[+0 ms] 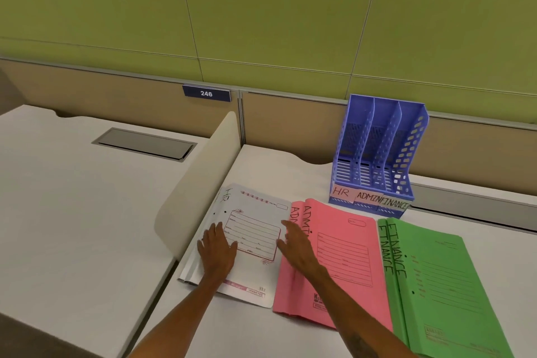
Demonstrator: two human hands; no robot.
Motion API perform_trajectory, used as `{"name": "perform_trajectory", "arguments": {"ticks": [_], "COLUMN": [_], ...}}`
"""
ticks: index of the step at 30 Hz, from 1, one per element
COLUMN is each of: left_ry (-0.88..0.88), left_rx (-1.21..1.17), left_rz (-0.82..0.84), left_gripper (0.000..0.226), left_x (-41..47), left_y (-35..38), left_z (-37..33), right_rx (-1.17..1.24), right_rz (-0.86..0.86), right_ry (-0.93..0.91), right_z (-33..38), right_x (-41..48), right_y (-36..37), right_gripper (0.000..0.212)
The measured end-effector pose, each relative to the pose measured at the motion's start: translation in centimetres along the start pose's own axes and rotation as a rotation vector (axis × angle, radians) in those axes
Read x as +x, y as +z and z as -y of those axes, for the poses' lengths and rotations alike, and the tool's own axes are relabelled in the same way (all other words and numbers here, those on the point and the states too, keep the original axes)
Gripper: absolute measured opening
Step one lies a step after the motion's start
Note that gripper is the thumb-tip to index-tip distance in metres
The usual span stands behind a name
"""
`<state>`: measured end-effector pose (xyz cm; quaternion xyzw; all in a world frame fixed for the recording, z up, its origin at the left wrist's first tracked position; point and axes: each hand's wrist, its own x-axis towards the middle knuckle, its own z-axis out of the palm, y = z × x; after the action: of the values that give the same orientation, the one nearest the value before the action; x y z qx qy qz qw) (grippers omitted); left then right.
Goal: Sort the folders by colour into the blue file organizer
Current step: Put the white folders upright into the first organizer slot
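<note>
Three piles of folders lie side by side on the white desk [261,337]. The white folders [252,229] marked HR are on the left, the pink folders [345,256] marked ADMIN in the middle, and the green folders [441,285] marked FINANCE on the right. My left hand [217,250] rests flat on the white pile with fingers straight. Fingers spread, my right hand [296,244] hovers over the gap between the white and pink piles. Behind the pink pile stands the blue file organizer [377,154], its three slots empty and labelled HR, ADMIN and FINANCE.
A curved white divider panel [200,183] rises just left of the white folders, separating this desk from the neighbouring desk [72,197]. A beige partition [290,119] with a number plate [206,93] closes off the back, under a green wall.
</note>
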<state>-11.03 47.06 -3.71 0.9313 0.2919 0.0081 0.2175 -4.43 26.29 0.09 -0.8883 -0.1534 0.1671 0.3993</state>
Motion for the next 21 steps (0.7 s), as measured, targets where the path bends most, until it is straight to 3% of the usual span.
{"name": "perform_trajectory", "arguments": {"ticks": [10,14,21], "left_ry": [-0.146,-0.168,-0.227], "left_rx": [-0.019,-0.004,0.036], "left_rz": [0.007,0.052,0.12], "left_gripper": [0.07,0.072,0.068], "left_x": [0.7,0.9,1.1], "left_y": [-1.7,-1.9,-2.4], "left_z": [1.6,1.6,0.6], "right_rx": [-0.177,-0.194,-0.215], "right_rz": [0.228,0.248,0.283], "right_ry": [0.038,0.078,0.078], "right_z": [1.2,1.1,1.7], "right_x": [0.0,-0.3,-0.6], "right_y": [3.6,4.2,4.4], "right_gripper": [0.064,0.055,0.062]}}
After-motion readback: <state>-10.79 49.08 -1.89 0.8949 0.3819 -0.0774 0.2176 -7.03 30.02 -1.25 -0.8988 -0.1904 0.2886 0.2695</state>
